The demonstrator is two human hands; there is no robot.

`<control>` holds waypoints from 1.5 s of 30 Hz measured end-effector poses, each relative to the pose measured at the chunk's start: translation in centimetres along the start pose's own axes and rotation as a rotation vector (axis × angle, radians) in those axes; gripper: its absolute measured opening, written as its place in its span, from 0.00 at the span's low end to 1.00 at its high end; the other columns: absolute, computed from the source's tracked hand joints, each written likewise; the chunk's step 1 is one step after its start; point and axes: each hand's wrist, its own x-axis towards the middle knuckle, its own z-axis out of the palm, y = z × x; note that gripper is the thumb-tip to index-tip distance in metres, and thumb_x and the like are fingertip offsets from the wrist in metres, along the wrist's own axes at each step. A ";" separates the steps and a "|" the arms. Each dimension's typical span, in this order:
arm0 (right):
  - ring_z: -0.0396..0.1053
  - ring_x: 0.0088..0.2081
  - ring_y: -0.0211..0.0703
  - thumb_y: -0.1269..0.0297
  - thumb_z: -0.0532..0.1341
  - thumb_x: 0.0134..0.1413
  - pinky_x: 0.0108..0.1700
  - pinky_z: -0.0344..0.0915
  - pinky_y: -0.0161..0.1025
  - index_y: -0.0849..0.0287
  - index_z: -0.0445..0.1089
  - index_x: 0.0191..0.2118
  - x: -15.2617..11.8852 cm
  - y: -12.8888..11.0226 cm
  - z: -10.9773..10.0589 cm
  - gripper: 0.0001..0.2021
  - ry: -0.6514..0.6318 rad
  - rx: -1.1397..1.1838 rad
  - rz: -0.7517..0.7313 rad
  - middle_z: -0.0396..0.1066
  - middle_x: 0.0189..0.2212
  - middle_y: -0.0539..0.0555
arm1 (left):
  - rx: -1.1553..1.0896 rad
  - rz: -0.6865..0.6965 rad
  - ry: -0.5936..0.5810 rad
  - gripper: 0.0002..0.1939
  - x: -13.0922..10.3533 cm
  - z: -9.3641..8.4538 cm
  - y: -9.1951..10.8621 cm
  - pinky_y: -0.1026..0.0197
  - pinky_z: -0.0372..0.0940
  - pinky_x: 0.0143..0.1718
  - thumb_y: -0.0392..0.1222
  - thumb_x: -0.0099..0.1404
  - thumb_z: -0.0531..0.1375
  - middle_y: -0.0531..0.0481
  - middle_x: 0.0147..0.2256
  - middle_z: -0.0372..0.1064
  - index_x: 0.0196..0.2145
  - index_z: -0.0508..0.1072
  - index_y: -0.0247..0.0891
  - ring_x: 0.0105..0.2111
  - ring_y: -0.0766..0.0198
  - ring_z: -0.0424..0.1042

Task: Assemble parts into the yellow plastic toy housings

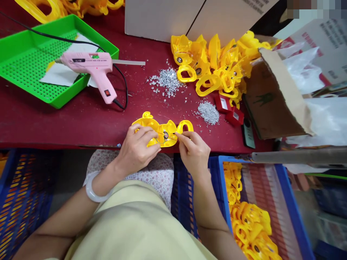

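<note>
One yellow plastic shell (169, 127) is lying, seemingly hollow side up, at the near edge of the red tabletop (81, 128), straight in front of the body; presumably that spot is sparing the arms a stretch and giving a view into the cavity. Left hand (139, 144), bracelet (93, 187) on its wrist, is resting curved fingers over the shell's left part, probably steadying it; whether they are also gripping its rim, cannot tell. Right hand (193, 150) is holding its fingers narrow, pinching what looks like an end of thin dark wire (170, 137), near a round dark insert (166, 135). Pink glue gun (93, 65) is lying across the rim of the green perforated tray (58, 99), nozzle pointing inward near white paper (61, 74), likely so drips are staying off the tabletop; its glue stick (128, 63) is jutting out behind. Coarser silvery bits (168, 81) and finer silvery bits (208, 112) are sitting in separate heaps beyond the hands, perhaps for picking by kind. Two small red boxes (235, 116) are standing beside the finer heap. More yellow parts (214, 54) are crowding farther back; others are lying in a blue crate (290, 202) below, apparently leaving the working edge to a single shell.
</note>
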 end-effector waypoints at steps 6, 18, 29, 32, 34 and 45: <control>0.73 0.38 0.41 0.71 0.57 0.61 0.39 0.70 0.38 0.58 0.76 0.43 -0.7 -0.8 1.0 0.11 0.051 0.123 0.146 0.73 0.37 0.56 | 0.011 -0.003 0.007 0.06 0.0 0.0 0.0 0.49 0.59 0.49 0.38 0.66 0.62 0.48 0.40 0.75 0.30 0.77 0.41 0.45 0.56 0.71; 0.70 0.47 0.47 0.73 0.54 0.62 0.48 0.70 0.48 0.54 0.71 0.53 -1.5 -1.0 0.9 0.17 0.032 0.201 0.150 0.71 0.44 0.59 | -0.015 0.010 -0.023 0.05 0.2 -0.4 0.1 0.45 0.59 0.50 0.35 0.65 0.61 0.49 0.46 0.76 0.32 0.76 0.40 0.47 0.54 0.72; 0.67 0.47 0.49 0.74 0.54 0.61 0.47 0.67 0.50 0.52 0.74 0.48 -1.7 -1.4 1.5 0.16 0.002 0.090 0.057 0.69 0.49 0.60 | 0.028 0.010 -0.131 0.06 0.5 -0.7 0.4 0.43 0.58 0.53 0.36 0.68 0.58 0.50 0.45 0.78 0.34 0.75 0.38 0.50 0.52 0.72; 0.68 0.49 0.49 0.75 0.53 0.61 0.50 0.68 0.51 0.52 0.70 0.52 -2.1 -1.1 1.5 0.18 0.044 0.204 0.086 0.69 0.49 0.60 | 0.020 0.000 -0.117 0.07 0.5 -0.7 0.4 0.43 0.58 0.51 0.35 0.68 0.59 0.50 0.44 0.78 0.41 0.76 0.39 0.49 0.52 0.72; 0.68 0.50 0.48 0.75 0.53 0.60 0.51 0.68 0.51 0.51 0.71 0.50 -2.3 -1.1 1.6 0.17 0.059 0.234 0.083 0.69 0.49 0.59 | 0.009 -0.002 -0.110 0.08 0.5 -0.6 0.4 0.43 0.58 0.51 0.35 0.67 0.59 0.50 0.44 0.78 0.43 0.76 0.40 0.49 0.51 0.72; 0.67 0.50 0.50 0.76 0.54 0.60 0.50 0.67 0.51 0.54 0.73 0.50 -1.5 -1.2 1.5 0.17 0.023 0.161 0.062 0.70 0.49 0.61 | -0.155 -0.077 -0.077 0.17 1.4 -2.2 0.2 0.45 0.58 0.56 0.49 0.71 0.56 0.43 0.50 0.74 0.53 0.71 0.39 0.53 0.52 0.71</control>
